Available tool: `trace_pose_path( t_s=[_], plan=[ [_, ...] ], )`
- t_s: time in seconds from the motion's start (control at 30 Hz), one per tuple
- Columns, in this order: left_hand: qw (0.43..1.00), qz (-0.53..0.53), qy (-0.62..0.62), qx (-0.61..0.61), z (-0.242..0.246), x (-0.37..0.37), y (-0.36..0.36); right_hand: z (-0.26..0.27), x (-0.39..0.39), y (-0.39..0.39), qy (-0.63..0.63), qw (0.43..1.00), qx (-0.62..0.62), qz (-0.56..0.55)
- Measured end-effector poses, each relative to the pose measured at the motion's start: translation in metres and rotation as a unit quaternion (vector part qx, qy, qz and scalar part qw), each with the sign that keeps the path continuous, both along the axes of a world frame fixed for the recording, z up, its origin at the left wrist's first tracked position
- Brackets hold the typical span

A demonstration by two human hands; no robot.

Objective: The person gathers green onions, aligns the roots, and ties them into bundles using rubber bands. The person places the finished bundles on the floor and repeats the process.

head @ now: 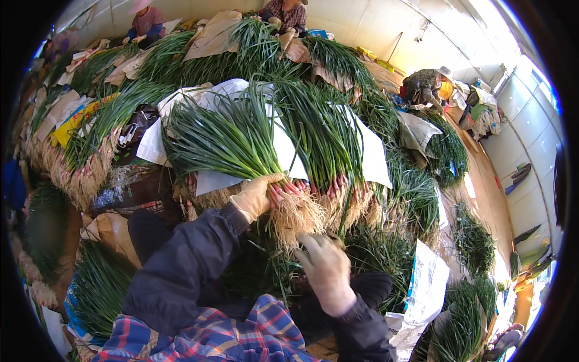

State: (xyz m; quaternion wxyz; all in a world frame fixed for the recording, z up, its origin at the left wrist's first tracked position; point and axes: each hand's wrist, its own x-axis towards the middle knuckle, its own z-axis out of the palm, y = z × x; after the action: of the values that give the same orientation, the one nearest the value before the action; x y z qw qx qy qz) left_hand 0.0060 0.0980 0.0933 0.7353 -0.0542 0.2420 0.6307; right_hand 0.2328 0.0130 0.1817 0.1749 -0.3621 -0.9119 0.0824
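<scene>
My left hand (254, 197), in a pale glove, is closed around the reddish stem bases of a bunch of green leafy plants (235, 145), perhaps garlic or scallions. Their long leaves fan up and to the left, and a mass of tan fibrous roots (296, 217) hangs to the right of the glove. Just below these roots is my right hand (326, 267), also gloved and blurred, with its fingers curled near the root ends; whether it holds anything cannot be seen. Beyond the roots, a second pile of the same plants (325, 149) lies on white sheets (373, 154).
Plant heaps (104, 113) with roots outward lie at the left. A dark printed bag (140, 194) is near my left arm. Two people sit at the back; another person (425, 88) bends at the right. A white printed sack (425, 285) stands at lower right.
</scene>
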Motion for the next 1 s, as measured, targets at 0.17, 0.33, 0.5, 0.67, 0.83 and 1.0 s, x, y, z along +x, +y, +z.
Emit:
trace_pose_path(
  t_s=[0.17, 0.33, 0.5, 0.67, 0.83, 1.0],
  plan=[
    [0.996, -0.036, 0.073, 0.036, -0.006, -0.005, 0.003, -0.015, -0.026, 0.021, -0.136, 0.989, 0.064, 0.008],
    [0.999, 0.002, 0.026, -0.024, -0.003, -0.009, -0.006, -0.008, 0.011, 0.014, 0.176, 0.981, -0.026, 0.071],
    [0.996, -0.079, 0.028, 0.001, 0.003, -0.006, -0.015, -0.012, -0.039, 0.047, 0.076, 0.995, 0.028, 0.054],
    [0.992, -0.122, -0.005, -0.028, 0.015, -0.019, -0.028, -0.02, -0.054, 0.031, 0.164, 0.983, -0.051, 0.071],
    [0.944, 0.006, 0.269, 0.189, 0.044, -0.061, -0.055, -0.023, -0.001, 0.012, 0.064, 0.875, -0.44, 0.193],
    [0.019, 0.076, 0.982, -0.173, 0.129, -0.135, -0.133, -0.12, -0.004, 0.006, -0.271, 0.94, -0.154, 0.14]
  ],
)
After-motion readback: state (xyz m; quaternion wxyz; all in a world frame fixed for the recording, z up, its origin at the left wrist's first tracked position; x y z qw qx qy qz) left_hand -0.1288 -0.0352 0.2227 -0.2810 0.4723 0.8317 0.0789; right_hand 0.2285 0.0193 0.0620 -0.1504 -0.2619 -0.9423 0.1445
